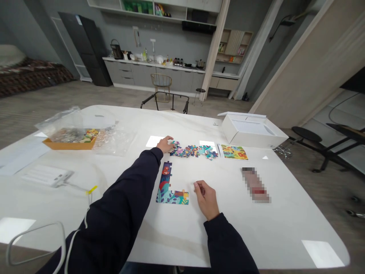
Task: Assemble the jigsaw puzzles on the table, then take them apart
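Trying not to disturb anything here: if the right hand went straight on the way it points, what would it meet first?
The right hand would probably meet the loose puzzle pieces, missing the assembled puzzle section; depth is unclear.

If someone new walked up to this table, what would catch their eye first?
The bright jigsaw pieces heaped mid-table would likely draw the eye first, with the left hand touching them. Nearer the person, an L-shaped joined puzzle section lies just left of the right hand. Farther right, an open white box stands behind a colourful picture card.
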A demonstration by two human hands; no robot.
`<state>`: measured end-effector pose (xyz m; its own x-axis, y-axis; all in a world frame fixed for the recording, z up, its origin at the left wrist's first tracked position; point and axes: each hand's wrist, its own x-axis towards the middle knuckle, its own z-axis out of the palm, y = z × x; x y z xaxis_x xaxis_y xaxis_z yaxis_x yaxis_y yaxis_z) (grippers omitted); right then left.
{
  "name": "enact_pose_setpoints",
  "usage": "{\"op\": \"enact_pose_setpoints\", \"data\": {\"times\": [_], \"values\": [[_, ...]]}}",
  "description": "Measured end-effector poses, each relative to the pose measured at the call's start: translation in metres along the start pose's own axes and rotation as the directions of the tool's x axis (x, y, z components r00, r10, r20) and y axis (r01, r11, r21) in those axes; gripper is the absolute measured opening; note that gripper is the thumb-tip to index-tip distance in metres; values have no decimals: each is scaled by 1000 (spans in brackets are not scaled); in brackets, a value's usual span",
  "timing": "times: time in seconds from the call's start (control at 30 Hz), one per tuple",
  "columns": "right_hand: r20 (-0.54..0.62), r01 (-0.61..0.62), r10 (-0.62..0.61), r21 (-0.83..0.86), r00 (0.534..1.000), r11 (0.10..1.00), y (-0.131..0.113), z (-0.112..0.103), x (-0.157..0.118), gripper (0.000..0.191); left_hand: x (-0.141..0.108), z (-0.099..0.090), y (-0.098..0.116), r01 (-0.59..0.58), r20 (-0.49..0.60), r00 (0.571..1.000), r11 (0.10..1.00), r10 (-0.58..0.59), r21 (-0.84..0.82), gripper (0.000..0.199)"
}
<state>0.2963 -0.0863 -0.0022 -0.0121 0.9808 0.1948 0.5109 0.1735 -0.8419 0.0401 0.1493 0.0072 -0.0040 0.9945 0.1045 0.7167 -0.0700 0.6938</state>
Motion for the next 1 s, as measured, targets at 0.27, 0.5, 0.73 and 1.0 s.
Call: {"op": "enact_pose_setpoints", "data": {"times": [0.27, 0.5, 0.73, 1.0], "values": [[0, -37, 37, 33, 999, 999, 2, 1, 2, 33, 13, 8, -13, -71, 17, 997, 997, 70, 33, 29], [-2, -51, 51, 75, 999, 996, 7, 3, 3, 33, -12, -14, 14, -218, -80, 972, 974, 223, 68, 25], [-185, -75, 105, 161, 977, 984, 11, -1, 4, 33, -159, -10, 83, -594, 122, 784, 793, 609, -138, 20], [-79, 81, -79, 20, 994, 997, 7, -2, -4, 14, -244, 29, 67, -484, 226, 848, 874, 480, -40, 36]]}}
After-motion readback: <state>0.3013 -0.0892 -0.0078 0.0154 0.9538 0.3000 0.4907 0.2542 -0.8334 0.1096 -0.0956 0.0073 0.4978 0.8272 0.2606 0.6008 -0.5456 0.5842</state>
